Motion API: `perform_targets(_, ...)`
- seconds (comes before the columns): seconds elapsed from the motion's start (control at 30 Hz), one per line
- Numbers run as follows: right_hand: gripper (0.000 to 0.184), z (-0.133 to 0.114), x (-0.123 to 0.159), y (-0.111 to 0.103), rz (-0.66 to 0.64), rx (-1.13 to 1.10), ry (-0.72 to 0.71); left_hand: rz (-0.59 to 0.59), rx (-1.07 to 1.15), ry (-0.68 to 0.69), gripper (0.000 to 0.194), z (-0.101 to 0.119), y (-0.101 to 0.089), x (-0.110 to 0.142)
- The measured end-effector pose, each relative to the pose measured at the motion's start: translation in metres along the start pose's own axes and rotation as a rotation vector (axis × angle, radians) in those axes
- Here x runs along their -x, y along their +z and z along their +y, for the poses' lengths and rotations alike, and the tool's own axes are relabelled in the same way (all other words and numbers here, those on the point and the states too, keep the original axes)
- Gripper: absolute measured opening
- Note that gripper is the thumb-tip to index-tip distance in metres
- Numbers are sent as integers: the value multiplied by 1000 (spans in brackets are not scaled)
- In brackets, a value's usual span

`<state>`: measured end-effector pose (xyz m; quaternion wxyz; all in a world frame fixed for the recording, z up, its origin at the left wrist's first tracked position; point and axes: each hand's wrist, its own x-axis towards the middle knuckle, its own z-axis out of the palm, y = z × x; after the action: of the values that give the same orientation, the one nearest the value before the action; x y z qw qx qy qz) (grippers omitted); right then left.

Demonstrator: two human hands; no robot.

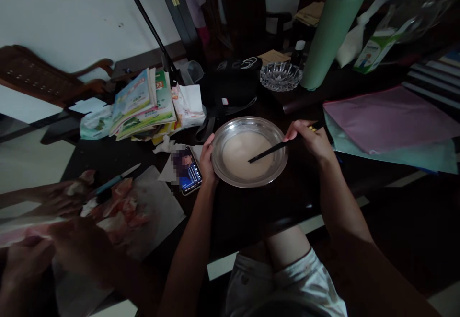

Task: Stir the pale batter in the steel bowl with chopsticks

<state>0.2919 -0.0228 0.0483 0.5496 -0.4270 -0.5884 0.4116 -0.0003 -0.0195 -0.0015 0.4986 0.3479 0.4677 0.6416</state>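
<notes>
A shiny metal bowl [280, 172] rests on the dark table in front of me, with a pale, milky batter-like liquid [240, 151] inside. My left hand [208, 159] grips the bowl's left rim, fingers on the outside. In my right hand [309, 137] is a pair of black chopsticks [271, 150] with gold bands near the top, slanting down to the left over the bowl. Their tips reach the liquid. Just left of my left hand lies a lit phone [189, 175], close to some crumpled white tissue [166, 144].
At left, another person's hands [46, 245] work beside pinkish scraps on a white sheet [158, 206] and a knife [120, 178]. Booklets [143, 106] are stacked behind. A glass ashtray [281, 76], a green thermos [334, 34] and pink and green folders [391, 120] stand or lie rightward.
</notes>
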Motion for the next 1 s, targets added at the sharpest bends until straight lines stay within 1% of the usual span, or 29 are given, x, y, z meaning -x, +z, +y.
perform_targets(0.07,41,0,0,1,-58,18,3,-2,7,-10,40,1,0,1)
perform_targets(0.1,39,1,0,1,-60,25,0,-3,14,-9,38,1,-1,1)
perform_targets(0.23,42,2,0,0,42,5,-18,2,30,-11,39,1,-1,1)
perform_targets(0.27,43,2,0,0,35,0,-15,0,30,-16,40,1,-1,1)
perform_targets(0.37,42,-1,1,1,-60,12,-2,-6,22,-8,39,1,-1,1)
perform_targets(0.4,41,-2,1,1,-66,20,-3,-6,17,2,38,0,-1,0)
perform_targets(0.53,42,-2,1,1,25,11,-8,-17,8,1,37,-1,-2,0)
perform_targets(0.6,44,-2,1,1,-9,-2,-4,-13,19,-14,39,-1,-2,0)
perform_targets(0.67,43,-1,1,3,-74,2,-2,7,34,-16,40,-1,-1,0)
perform_targets(0.7,41,-1,1,3,-84,6,-4,17,41,-15,40,-1,0,0)
perform_targets(0.8,40,-1,1,3,-8,5,-17,27,46,-11,40,0,1,1)
perform_targets(0.87,43,-1,1,2,12,-6,-17,22,46,-19,40,1,1,1)
perform_targets(1.0,40,-2,1,3,-118,-11,-9,21,49,-30,38,1,0,1)
